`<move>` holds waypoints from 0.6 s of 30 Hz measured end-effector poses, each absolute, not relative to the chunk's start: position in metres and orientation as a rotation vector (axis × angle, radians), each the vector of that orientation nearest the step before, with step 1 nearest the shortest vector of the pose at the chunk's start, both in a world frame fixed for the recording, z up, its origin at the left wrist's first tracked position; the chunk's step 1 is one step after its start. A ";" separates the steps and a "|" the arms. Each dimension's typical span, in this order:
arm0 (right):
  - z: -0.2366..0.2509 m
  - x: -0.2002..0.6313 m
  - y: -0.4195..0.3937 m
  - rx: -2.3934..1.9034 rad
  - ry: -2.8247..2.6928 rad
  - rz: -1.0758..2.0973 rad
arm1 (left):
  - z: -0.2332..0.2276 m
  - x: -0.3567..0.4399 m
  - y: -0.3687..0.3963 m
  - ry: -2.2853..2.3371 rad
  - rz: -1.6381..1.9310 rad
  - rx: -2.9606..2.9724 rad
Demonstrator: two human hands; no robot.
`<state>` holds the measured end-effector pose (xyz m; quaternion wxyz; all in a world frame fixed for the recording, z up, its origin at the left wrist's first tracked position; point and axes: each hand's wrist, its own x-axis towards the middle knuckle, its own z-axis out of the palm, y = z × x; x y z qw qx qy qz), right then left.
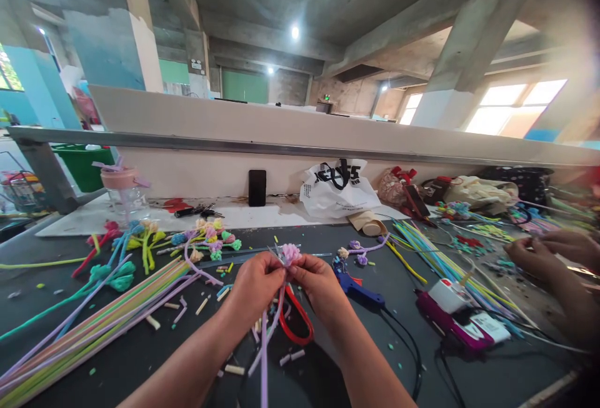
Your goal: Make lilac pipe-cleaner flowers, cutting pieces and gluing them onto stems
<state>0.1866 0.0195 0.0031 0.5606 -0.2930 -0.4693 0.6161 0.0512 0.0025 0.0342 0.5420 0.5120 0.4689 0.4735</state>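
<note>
Between my two hands is a small pink-lilac pipe-cleaner flower [290,253], its fuzzy head pointing up. My left hand [259,286] pinches its base from the left side. From the right, the fingers of my right hand [317,280] press on the same flower just below its head. Long lilac pipe-cleaner stems [264,358] hang down from my fingers toward the table's near edge. Red-handled scissors [300,323] show beneath my hands; their blades are mostly hidden. A blue glue gun [360,289] lies right of my right hand, with its black cord trailing forward.
Bundled coloured pipe cleaners [107,327] lie at left, near finished fuzzy flowers [215,236]. Cut scraps dot the dark table. A phone [257,188] leans on the back panel beside a white bag [337,189]. A purple power strip [450,320] and another person's hands [539,255] are right.
</note>
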 end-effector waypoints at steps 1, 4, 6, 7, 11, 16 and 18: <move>0.003 0.187 0.020 -0.695 -1.101 1.449 | 0.035 0.051 0.002 1.135 1.113 1.266; 0.002 0.188 0.019 -0.681 -1.116 1.461 | 0.038 0.050 0.002 1.147 1.047 1.343; 0.004 0.189 0.018 -0.657 -1.156 1.498 | 0.039 0.047 0.002 1.082 1.015 1.270; 0.005 0.190 0.018 -0.646 -1.174 1.523 | 0.039 0.045 0.003 1.034 0.996 1.224; 0.012 0.194 0.014 -0.588 -1.197 1.628 | 0.040 0.035 0.007 0.804 0.836 1.076; 0.014 0.198 0.010 -0.469 -1.168 1.743 | 0.038 0.036 0.003 0.620 0.697 0.934; 0.011 0.198 0.010 -0.454 -1.118 1.740 | 0.036 0.040 0.000 0.591 0.696 0.915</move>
